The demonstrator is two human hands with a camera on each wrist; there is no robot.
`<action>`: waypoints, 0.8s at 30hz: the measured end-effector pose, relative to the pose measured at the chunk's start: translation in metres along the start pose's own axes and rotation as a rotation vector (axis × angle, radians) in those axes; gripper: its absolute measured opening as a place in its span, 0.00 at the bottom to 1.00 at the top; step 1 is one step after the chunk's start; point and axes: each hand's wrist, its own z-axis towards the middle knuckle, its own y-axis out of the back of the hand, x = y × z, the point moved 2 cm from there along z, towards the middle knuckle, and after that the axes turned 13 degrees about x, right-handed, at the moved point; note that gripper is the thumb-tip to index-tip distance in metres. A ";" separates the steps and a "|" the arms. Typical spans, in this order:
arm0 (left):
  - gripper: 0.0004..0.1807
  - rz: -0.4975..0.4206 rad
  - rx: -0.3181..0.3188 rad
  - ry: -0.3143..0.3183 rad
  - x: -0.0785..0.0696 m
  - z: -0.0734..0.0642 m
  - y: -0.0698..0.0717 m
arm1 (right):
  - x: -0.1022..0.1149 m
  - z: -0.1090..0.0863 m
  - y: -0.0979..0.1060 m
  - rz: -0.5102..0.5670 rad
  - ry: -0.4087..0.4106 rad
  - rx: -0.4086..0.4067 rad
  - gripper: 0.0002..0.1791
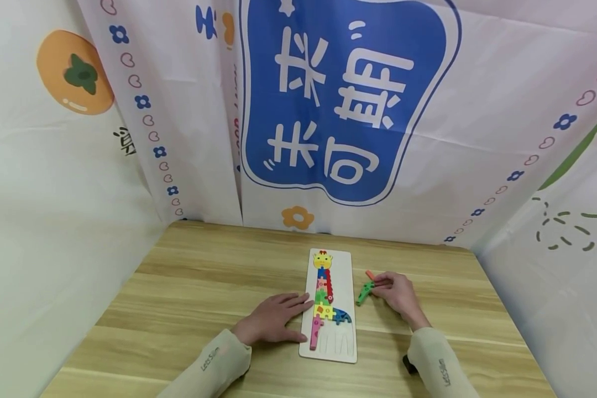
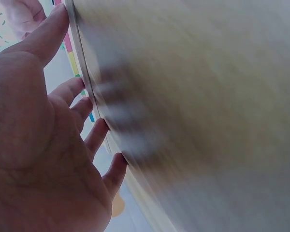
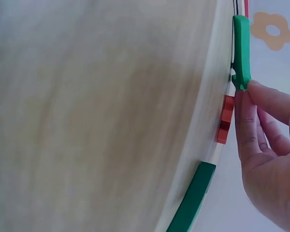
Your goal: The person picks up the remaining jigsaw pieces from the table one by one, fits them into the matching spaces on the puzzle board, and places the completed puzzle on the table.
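Note:
A white puzzle board (image 1: 341, 271) lies lengthwise on the table, with a giraffe puzzle (image 1: 323, 311) of coloured pieces partly filling it. My left hand (image 1: 277, 319) rests along the board's left edge with fingers spread; in the left wrist view the fingertips touch that edge. To the right of the board, my right hand (image 1: 398, 294) pinches a green puzzle piece (image 3: 241, 53) by one end, between thumb and fingers. Close by lies an orange piece (image 3: 225, 120). A darker green piece (image 3: 191, 200) shows lower in the right wrist view.
Outlined recesses (image 1: 335, 344) show at the board's lower right, beside the pink leg piece (image 1: 315, 333). The wooden table (image 1: 204, 260) meets a printed cloth (image 1: 298, 218) at the back, and pale cloth walls stand at both sides.

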 end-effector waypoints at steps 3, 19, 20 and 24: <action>0.48 0.001 0.001 0.000 0.000 0.000 0.001 | 0.002 0.001 -0.001 -0.005 0.008 0.012 0.14; 0.48 -0.003 0.003 0.000 -0.002 -0.001 0.003 | 0.017 -0.002 -0.014 -0.296 0.000 0.154 0.42; 0.48 -0.002 0.003 0.001 -0.002 -0.001 0.003 | 0.018 -0.003 -0.015 -0.310 -0.004 0.159 0.44; 0.48 -0.004 0.003 0.001 -0.002 -0.001 0.003 | 0.020 -0.003 -0.020 -0.375 -0.023 0.147 0.46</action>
